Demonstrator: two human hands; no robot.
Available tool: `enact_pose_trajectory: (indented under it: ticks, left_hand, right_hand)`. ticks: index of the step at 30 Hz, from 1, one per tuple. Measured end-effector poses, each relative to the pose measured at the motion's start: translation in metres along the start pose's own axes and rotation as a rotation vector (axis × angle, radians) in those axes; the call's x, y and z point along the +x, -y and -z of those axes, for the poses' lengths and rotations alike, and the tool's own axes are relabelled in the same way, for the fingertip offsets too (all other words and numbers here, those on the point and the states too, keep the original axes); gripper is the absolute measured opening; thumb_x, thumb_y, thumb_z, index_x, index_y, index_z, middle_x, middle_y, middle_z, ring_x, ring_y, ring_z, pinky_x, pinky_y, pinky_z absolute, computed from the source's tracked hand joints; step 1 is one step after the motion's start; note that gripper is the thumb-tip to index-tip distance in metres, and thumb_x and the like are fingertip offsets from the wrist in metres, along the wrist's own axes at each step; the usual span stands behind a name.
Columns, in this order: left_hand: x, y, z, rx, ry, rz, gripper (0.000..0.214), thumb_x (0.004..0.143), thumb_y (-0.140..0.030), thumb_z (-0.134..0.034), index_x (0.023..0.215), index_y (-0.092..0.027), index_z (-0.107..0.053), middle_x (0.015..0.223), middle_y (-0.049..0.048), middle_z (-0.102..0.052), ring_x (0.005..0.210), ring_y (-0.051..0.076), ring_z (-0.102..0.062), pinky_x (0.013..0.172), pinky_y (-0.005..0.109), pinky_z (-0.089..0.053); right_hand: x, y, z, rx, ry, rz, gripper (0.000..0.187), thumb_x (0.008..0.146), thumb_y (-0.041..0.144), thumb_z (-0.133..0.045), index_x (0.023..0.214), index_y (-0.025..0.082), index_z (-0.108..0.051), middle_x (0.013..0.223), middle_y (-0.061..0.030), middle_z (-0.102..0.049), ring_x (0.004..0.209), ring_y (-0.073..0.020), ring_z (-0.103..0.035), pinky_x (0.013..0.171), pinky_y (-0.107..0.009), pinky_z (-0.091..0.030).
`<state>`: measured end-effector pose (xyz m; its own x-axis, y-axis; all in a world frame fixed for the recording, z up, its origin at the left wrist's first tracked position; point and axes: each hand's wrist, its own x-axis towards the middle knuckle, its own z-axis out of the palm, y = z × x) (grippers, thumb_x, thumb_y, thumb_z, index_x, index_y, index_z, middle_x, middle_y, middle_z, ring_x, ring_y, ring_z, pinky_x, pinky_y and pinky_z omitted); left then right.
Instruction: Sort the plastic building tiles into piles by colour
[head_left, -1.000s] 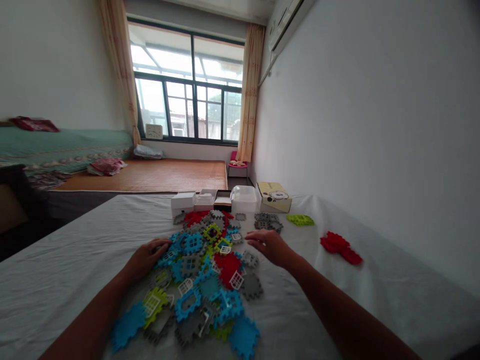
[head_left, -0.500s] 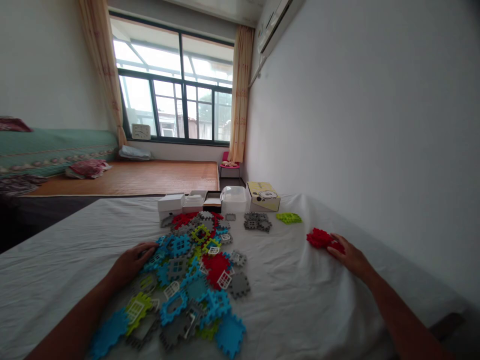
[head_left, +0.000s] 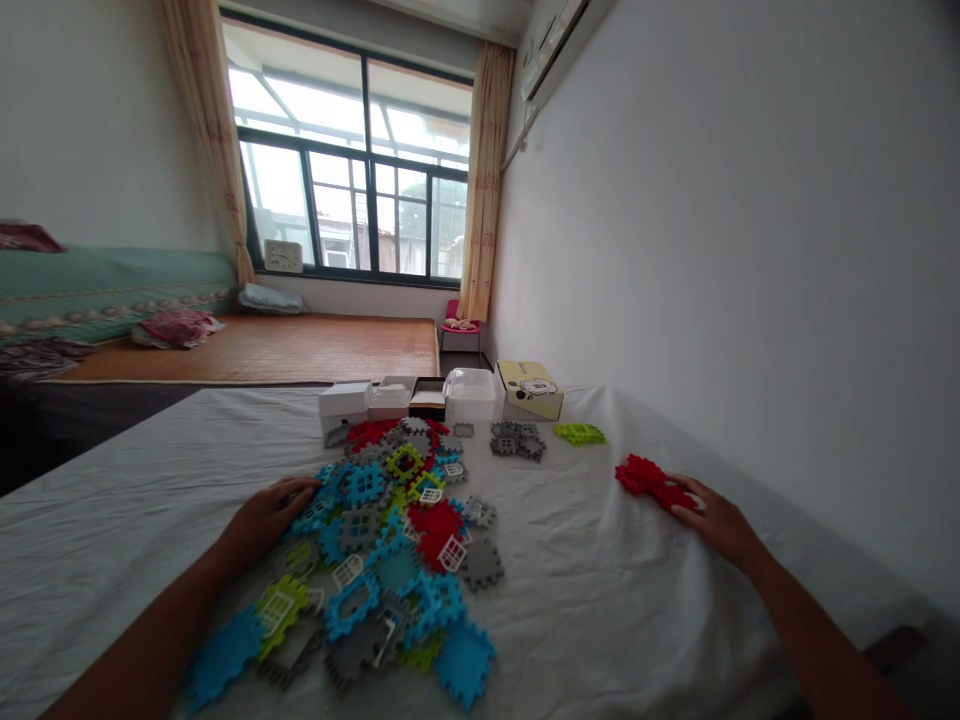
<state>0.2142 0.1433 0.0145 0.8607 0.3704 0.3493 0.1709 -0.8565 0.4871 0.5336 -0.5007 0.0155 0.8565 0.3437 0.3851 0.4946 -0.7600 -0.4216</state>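
Note:
A heap of interlocking plastic tiles [head_left: 390,540] in blue, grey, red and lime lies on the white sheet [head_left: 600,580]. My left hand [head_left: 264,518] rests palm down on the heap's left edge, fingers loosely spread over blue tiles. My right hand [head_left: 716,520] reaches far right, its fingers flat on the near end of a small pile of red tiles [head_left: 646,478]. Farther back lie a grey tile pile [head_left: 517,441] and a lime tile pile [head_left: 579,433].
White boxes [head_left: 346,400], a clear tub [head_left: 469,393] and a yellow carton [head_left: 531,388] line the sheet's far edge. The wall runs close along the right. A wooden platform, a green bed and a window lie beyond.
My right hand left the middle heap and swung right to the red pile, where it now rests. My left hand stayed put.

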Motion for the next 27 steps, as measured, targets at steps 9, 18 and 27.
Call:
enact_pose_trajectory:
  ticks: [9,18,27]
  left_hand:
    - [-0.004,-0.008,0.001,0.004,-0.002,0.018,0.048,0.077,-0.056,-0.038,0.097,-0.022,-0.066,0.105,0.0031,-0.065,0.097,0.022,-0.059,0.086,0.027,-0.043]
    - [-0.009,-0.016,0.000,-0.021,-0.015,0.026,0.046,0.078,-0.053,-0.038,0.096,-0.022,-0.066,0.104,0.0048,-0.065,0.097,0.022,-0.057,0.088,0.030,-0.042]
    - [-0.012,-0.016,0.003,-0.078,-0.009,0.016,0.042,0.078,-0.050,-0.040,0.097,-0.022,-0.065,0.104,0.0041,-0.065,0.096,0.021,-0.057,0.088,0.030,-0.042]
  right_hand:
    - [0.007,-0.002,-0.005,-0.125,-0.028,0.094,0.036,0.068,0.050,-0.050,0.084,0.022,-0.065,0.097,-0.0073,-0.066,0.092,-0.0263,-0.059,0.084,-0.041,-0.042]
    - [-0.011,0.243,-0.054,0.256,0.430,0.466,0.033,0.081,0.043,-0.045,0.102,0.024,-0.060,0.100,-0.0058,-0.064,0.079,-0.0179,-0.059,0.067,-0.030,-0.048]
    - [-0.032,0.342,-0.121,0.117,0.427,0.594,0.078,0.061,0.051,-0.067,0.127,0.018,-0.042,0.117,-0.0133,-0.054,0.107,-0.0286,-0.045,0.089,-0.043,-0.037]
